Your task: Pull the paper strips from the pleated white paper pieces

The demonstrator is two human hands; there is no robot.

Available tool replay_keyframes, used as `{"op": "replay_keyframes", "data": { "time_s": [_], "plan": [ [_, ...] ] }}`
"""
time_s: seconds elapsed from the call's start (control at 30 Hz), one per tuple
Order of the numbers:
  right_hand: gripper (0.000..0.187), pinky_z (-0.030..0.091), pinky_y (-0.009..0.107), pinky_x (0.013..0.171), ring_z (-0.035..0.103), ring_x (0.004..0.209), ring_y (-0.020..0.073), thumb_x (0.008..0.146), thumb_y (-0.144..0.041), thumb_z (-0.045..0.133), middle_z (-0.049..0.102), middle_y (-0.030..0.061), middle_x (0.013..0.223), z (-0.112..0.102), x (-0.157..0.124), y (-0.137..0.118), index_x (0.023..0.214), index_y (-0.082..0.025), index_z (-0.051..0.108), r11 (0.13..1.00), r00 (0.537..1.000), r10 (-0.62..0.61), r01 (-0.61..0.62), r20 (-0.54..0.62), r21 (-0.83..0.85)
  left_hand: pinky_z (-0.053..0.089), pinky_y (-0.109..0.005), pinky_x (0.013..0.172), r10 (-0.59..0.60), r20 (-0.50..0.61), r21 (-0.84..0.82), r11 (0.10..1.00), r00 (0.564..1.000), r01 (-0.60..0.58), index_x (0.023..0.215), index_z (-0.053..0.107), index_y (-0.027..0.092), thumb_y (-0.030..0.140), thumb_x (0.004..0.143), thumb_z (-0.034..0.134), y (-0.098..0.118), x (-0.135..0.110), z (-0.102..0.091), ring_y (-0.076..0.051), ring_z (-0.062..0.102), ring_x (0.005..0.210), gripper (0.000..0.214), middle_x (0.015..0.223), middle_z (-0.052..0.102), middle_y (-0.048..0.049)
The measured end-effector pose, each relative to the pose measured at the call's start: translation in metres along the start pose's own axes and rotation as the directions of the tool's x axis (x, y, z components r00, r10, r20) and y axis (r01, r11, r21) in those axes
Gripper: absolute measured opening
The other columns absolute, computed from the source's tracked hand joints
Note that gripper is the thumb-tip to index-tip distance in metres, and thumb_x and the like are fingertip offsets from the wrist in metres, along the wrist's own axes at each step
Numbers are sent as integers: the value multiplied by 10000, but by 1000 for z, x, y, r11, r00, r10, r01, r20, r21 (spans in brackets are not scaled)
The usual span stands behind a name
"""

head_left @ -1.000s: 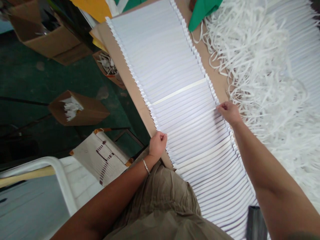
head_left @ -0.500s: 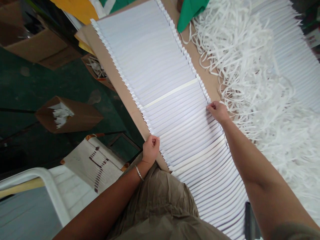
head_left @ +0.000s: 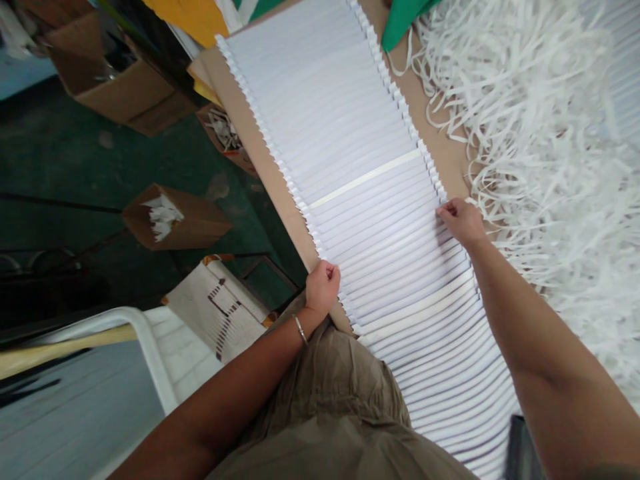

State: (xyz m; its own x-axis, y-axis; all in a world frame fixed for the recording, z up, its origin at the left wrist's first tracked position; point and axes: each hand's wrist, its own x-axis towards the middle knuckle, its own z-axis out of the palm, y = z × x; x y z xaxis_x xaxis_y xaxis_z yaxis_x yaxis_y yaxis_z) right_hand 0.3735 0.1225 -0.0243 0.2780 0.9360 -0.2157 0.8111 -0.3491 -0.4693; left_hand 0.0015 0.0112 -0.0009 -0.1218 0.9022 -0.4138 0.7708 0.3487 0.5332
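A long row of overlapping white paper sheets (head_left: 345, 120) runs from the far end of the table down past my lap, fanned so that narrow edges show. Small stepped tabs line both sides of the row. My left hand (head_left: 323, 287) is closed in a pinch at the row's left edge, thumb against fingers. At the right edge, slightly farther away, my right hand (head_left: 462, 220) pinches too. Both seem to grip the edges of a white sheet, though the fingertips hide most of what they hold. Two cream-coloured bands (head_left: 367, 179) cross the row, one beyond my hands and one nearer.
A big tangled heap of thin white strips (head_left: 545, 133) lies on the right of the brown tabletop (head_left: 273, 173). Green material (head_left: 403, 20) is at the back. Cardboard boxes (head_left: 200, 223) stand on the floor at left, near a white chair (head_left: 150, 360). A dark object (head_left: 523, 447) lies at lower right.
The whole view has shifted, so the table and hands appear farther right. Both hands keep their pinch at nearly the same places on the row.
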Motion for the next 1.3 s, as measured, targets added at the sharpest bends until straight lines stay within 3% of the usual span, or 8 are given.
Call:
{"op": "replay_keyframes", "data": {
  "time_s": [0.3, 0.5, 0.7, 0.93, 1.03, 1.13, 1.23, 1.3],
  "plan": [
    [201, 417, 336, 679, 593, 724, 233, 819, -368, 571, 694, 79, 787, -5, -4, -12, 905, -209, 660, 986, 1000, -5, 4, -2, -168, 442, -290, 684, 51, 42, 118, 991, 998, -55, 748, 497, 237, 311, 902, 534, 1, 4, -5, -205, 647, 714, 175, 711, 646, -24],
    [295, 394, 341, 689, 577, 740, 245, 894, -374, 474, 674, 112, 858, -41, -9, 0, 1045, -195, 653, 949, 977, 33, -97, -212, -301, 437, -268, 644, 94, 48, 3, 996, 994, -94, 923, 514, 240, 279, 889, 535, -17, -3, -20, -193, 654, 678, 56, 695, 643, 4],
    [354, 410, 405, 819, 547, 1009, 318, 890, -359, 469, 629, 179, 1104, -41, 39, 5, 1088, -162, 687, 892, 954, -164, 34, -251, -451, 453, -263, 678, 147, 99, -103, 985, 984, -136, 969, 523, 222, 286, 905, 484, -14, -14, -26, -177, 648, 707, 99, 726, 644, 1],
    [344, 440, 452, 852, 572, 888, 288, 829, -326, 513, 645, 176, 973, -31, 66, 3, 982, -118, 741, 946, 960, -6, -85, -279, -313, 393, -231, 573, 191, 152, -205, 966, 970, -158, 1001, 545, 215, 322, 919, 474, 0, -27, -29, -138, 558, 584, 152, 651, 563, 42],
    [360, 456, 432, 890, 589, 895, 269, 849, -383, 505, 650, 146, 942, -54, 30, 27, 953, -135, 745, 976, 924, -98, 17, -369, -218, 418, -231, 591, 213, 184, -221, 960, 959, -171, 986, 563, 209, 310, 921, 471, 2, -23, -30, -139, 566, 612, 151, 665, 568, 35],
    [335, 445, 429, 920, 601, 975, 281, 874, -413, 493, 671, 155, 1003, -85, -40, 43, 880, -161, 715, 960, 921, -214, 136, -324, -246, 480, -251, 659, 299, 256, -218, 944, 919, -246, 979, 591, 203, 266, 920, 461, 20, -21, -29, -151, 602, 691, 157, 753, 618, 0],
    [286, 460, 379, 804, 628, 840, 244, 912, -384, 457, 693, 107, 869, -103, -125, 26, 821, -199, 655, 942, 967, -251, 254, 38, -221, 532, -302, 854, 524, 271, -320, 840, 807, -437, 1091, 612, 204, 202, 910, 449, 61, -32, -23, -182, 643, 973, 244, 1112, 654, -85],
    [308, 433, 317, 659, 598, 656, 196, 949, -377, 408, 648, 46, 678, -103, -176, -3, 782, -223, 617, 954, 894, -206, 274, 399, -123, 490, -330, 1015, 698, 294, -434, 706, 653, -560, 1220, 593, 228, 190, 918, 436, 93, -48, -17, -200, 570, 1218, 343, 1343, 573, -99]
  ]
}}
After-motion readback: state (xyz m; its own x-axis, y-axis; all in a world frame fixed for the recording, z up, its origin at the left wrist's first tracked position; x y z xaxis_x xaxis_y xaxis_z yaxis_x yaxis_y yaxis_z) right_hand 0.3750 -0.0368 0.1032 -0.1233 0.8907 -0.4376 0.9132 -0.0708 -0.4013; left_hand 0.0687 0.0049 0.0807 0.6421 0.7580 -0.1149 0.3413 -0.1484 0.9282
